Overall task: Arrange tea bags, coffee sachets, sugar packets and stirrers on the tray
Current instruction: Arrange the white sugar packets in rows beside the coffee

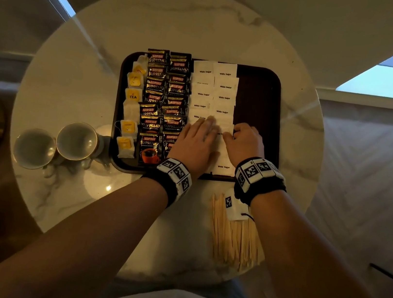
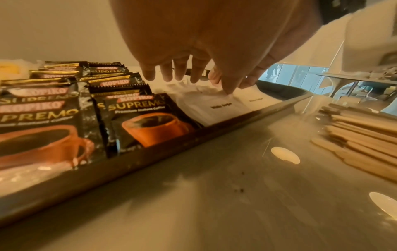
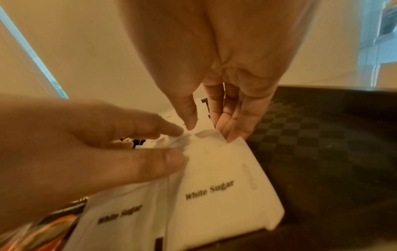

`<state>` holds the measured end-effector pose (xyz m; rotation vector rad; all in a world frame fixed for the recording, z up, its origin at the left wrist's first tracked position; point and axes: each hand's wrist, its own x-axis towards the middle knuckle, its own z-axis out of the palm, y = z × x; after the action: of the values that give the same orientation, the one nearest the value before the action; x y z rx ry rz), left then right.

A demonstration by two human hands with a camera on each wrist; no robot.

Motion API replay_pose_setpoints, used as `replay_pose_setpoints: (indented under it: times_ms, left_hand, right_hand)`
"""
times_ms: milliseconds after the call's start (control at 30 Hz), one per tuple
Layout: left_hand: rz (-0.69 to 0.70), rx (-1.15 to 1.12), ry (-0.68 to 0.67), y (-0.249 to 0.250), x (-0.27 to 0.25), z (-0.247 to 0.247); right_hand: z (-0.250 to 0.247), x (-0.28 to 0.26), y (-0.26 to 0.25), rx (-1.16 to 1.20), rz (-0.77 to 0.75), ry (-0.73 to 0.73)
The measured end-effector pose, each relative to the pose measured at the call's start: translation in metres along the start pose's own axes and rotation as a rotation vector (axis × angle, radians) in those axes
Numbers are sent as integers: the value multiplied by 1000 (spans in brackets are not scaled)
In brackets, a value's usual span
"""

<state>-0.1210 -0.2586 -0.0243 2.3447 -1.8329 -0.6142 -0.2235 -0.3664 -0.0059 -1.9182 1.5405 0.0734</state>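
Observation:
On the dark tray (image 1: 258,102), yellow-tagged tea bags (image 1: 133,96) form the left column. Black coffee sachets (image 1: 165,93) fill two columns beside them, and white sugar packets (image 1: 225,86) fill two more. Both hands meet over the front sugar packets. My left hand (image 1: 210,128) pinches the crumpled top edge of a sugar packet (image 3: 199,144) between thumb and index finger. My right hand (image 1: 229,136) pinches the same edge from the right, thumb against fingers (image 3: 232,125). The wooden stirrers (image 1: 235,239) lie in a pile on the table in front of the tray, under my right forearm.
Two cups (image 1: 35,147) (image 1: 78,140) stand on the round marble table (image 1: 183,24) left of the tray's front corner. The tray's right third shows bare checkered surface (image 3: 311,135). The floor drops away all round the table edge.

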Motion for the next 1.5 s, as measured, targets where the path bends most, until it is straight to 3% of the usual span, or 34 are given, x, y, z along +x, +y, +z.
replay_pose_setpoints:
  times_ms: [300,500,700,967,1200,1500]
  left_hand:
    - [18,-33,88,-5,24,-10]
    - [-57,-5,-37,-15,73,-24]
    - [-70,15,-96,-21,80,-20]
    - [-13,-45,15,-20,51,-30]
    - [135,-63,-70,-7,-20,-12]
    - [128,-36,-104,-3,-25,4]
  right_hand:
    - [-14,46,-16,78,-35,70]
    - [-24,91,-38,75,-30,31]
    - [-19,100,-41,44,-55,6]
    - [-39,43,-14,244,-40,-17]
    - [-17,-45,27,76,58,-96]
    - [11,-48,33,-20,30,3]
